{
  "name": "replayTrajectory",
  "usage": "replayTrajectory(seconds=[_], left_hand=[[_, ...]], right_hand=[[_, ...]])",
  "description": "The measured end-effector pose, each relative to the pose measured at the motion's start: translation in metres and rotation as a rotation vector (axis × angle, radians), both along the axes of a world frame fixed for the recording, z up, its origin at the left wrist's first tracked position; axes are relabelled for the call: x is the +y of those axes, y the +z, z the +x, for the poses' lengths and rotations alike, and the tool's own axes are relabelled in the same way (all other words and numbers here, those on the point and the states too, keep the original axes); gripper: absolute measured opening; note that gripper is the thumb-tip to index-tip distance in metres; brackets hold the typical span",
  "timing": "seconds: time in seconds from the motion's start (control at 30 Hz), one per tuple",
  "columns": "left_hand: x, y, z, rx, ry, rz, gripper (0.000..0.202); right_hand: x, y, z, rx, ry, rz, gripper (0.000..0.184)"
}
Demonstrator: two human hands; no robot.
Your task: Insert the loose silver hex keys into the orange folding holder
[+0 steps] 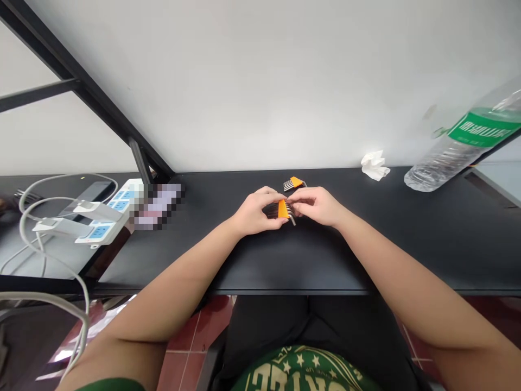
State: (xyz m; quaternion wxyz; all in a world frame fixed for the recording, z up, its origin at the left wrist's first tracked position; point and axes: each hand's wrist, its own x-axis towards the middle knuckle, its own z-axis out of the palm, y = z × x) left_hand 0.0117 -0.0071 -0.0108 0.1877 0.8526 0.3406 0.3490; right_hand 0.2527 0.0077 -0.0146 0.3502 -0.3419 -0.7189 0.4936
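Note:
Over the black tabletop (252, 260), my left hand (253, 213) grips a hex key set (283, 209) by its orange plastic holder, thumb below and fingers above. The bent metal ends of several keys stick out to the right of the holder. My right hand (323, 206) is closed at those ends, its thumb and fingertips pinched against the keys; exactly which key they touch is hidden. Just behind my hands, near the wall, lies a second hex key set (296, 182) with an orange holder, its long keys pointing left.
A white power strip (108, 231) with chargers and cables (24, 217) sits left, beside a blurred-out item (158, 206) and a black frame post (140, 160). Toward the right stand a crumpled tissue (375, 165) and a tilted clear bottle (443, 157) with a green label.

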Motion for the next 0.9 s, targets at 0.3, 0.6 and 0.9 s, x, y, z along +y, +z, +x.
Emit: replayTrajectory(seconds=[0.3, 0.6, 0.9], left_hand=[[-0.002, -0.002, 0.004, 0.042, -0.012, 0.139, 0.044], [0.015, -0.004, -0.015, 0.19, 0.117, 0.114, 0.045], [0.056, -0.016, -0.054, 0.349, 0.498, 0.018, 0.032]], right_hand=[[0.005, -0.007, -0.006, 0.272, 0.139, -0.626, 0.038], [0.015, -0.012, -0.001, -0.152, -0.256, 0.001, 0.031], [0.056, -0.028, 0.02, -0.716, -0.393, 0.377, 0.041]])
